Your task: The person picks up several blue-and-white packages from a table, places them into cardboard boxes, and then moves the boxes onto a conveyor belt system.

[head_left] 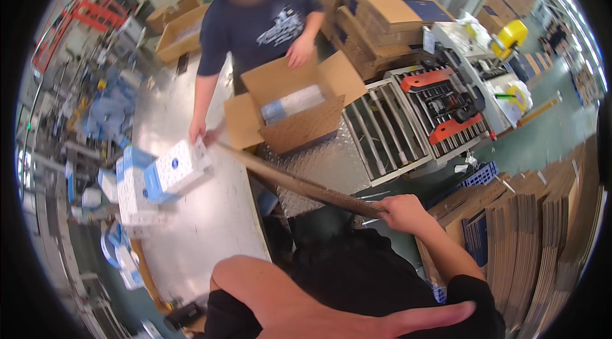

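My right hand (405,213) is closed round the near end of a flat cardboard sheet (299,184), seen almost edge-on. The sheet slants up and left past the table corner, in front of an open carton. Low in the picture and very close, my left hand (408,323) stretches one digit to the right; the lower edge cuts off the rest, and nothing shows in it. An open carton (299,128) holds a white-and-blue pack (292,104). A co-worker has one hand (301,51) at its flap and the other (197,131) at a white-and-blue box (178,170).
A metal-topped table (217,230) lies to the left, with several more white-and-blue packs (132,195) on its outer side. Right of the carton runs a roller conveyor (387,132) with a red-railed machine (446,106). Flat cartons (523,237) stand stacked at the right.
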`<state>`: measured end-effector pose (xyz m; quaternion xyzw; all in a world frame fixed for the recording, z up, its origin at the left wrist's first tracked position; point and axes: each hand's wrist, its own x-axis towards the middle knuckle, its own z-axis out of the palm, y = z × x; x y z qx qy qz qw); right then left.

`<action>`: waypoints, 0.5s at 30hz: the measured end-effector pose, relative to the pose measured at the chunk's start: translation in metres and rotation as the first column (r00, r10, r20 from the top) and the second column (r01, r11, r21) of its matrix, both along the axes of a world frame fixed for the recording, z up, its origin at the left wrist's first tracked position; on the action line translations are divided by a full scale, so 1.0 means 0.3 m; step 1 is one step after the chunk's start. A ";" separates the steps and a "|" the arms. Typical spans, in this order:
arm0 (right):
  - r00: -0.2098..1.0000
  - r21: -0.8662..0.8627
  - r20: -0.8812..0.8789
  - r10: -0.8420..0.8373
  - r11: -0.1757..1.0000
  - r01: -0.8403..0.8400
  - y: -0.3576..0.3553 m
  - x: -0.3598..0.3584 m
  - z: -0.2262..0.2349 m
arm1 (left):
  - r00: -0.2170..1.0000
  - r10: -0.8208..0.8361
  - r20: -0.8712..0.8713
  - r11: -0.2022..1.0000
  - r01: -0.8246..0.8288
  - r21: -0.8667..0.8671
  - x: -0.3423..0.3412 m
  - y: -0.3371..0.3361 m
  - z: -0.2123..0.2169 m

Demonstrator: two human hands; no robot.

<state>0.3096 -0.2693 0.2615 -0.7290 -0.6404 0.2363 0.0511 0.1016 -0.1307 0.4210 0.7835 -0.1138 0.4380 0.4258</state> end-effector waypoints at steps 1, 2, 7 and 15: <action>0.999 0.049 -0.050 -0.004 0.999 0.006 -0.007 -0.015 -0.020 | 1.000 0.021 -0.018 1.000 -0.021 0.022 0.002 -0.009 -0.006; 0.995 0.094 -0.102 -0.006 0.995 0.016 -0.009 -0.024 -0.035 | 0.995 0.097 -0.037 0.994 -0.095 0.052 0.017 -0.003 -0.016; 0.987 0.014 -0.158 0.017 1.000 -0.015 -0.068 -0.061 -0.064 | 0.315 0.865 -0.389 0.454 -0.822 0.345 0.024 0.230 -0.326; 0.870 0.018 -0.479 -0.114 0.990 0.139 -0.077 -0.043 -0.089 | 0.311 0.766 -0.563 0.198 -0.947 -0.253 -0.148 0.345 -0.797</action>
